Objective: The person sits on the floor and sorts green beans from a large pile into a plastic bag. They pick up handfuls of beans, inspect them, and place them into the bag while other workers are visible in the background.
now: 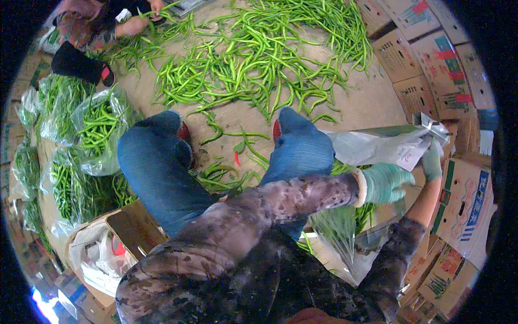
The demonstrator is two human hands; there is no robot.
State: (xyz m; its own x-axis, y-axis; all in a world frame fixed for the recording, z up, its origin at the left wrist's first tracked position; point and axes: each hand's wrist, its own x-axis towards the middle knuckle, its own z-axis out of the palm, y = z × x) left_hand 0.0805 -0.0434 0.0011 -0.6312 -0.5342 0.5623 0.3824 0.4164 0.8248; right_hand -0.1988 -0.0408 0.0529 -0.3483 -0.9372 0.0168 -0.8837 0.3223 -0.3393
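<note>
My left hand [386, 184], in a pale green glove, reaches across to the right with its fingers partly spread and nothing clearly in it. Beyond it, my right hand [432, 162], also gloved, is at the end of a stack of clear plastic bags [372, 148], beside a shiny metal piece [433, 128]; its fingers are mostly hidden. Below my left forearm lies an open clear bag [338, 231] with green chili peppers [364, 216] by it. Ahead of my knees, long green peppers [251, 60] are heaped on the floor, and one red pepper [237, 158] lies between my feet.
Filled bags of green peppers [99, 129] stand at the left, near a cardboard box [135, 227] holding plastic bags. Printed cartons [461, 202] are stacked along the right. Another person's hands [135, 25] handle peppers at the top left.
</note>
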